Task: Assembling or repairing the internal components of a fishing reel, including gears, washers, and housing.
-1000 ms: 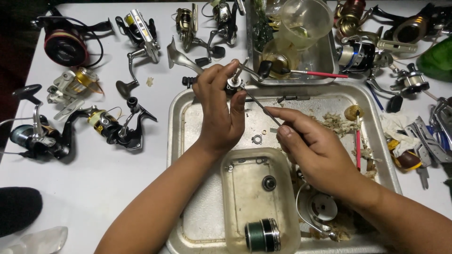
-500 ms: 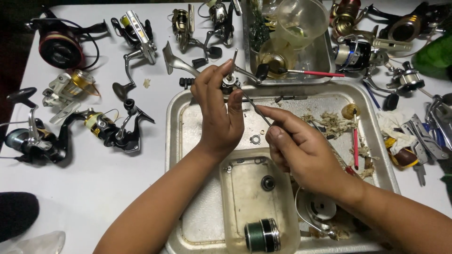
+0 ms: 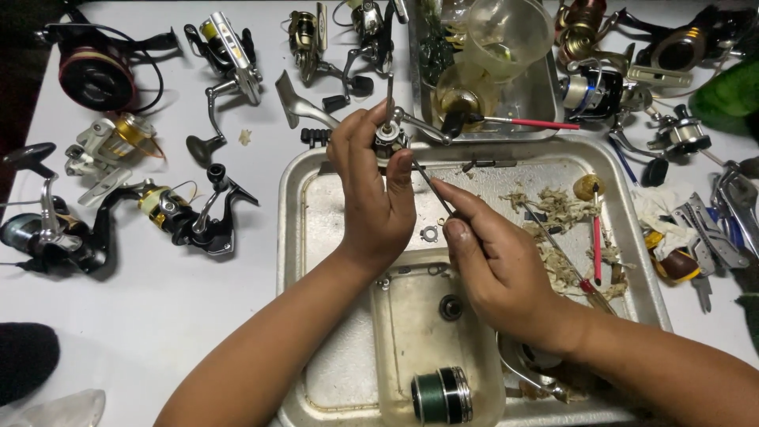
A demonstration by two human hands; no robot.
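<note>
Two grips closed: left hand [image 3: 371, 194] clasps small metal reel part [image 3: 390, 141] (shiny, rounded); right hand [image 3: 494, 265] pinches thin rod [image 3: 431, 184].

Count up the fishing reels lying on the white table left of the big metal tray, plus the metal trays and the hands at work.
Fishing reels: 5
Metal trays: 2
Hands: 2, the left hand gripping a small reel part, the right hand holding a thin metal tool
Total: 9
</note>
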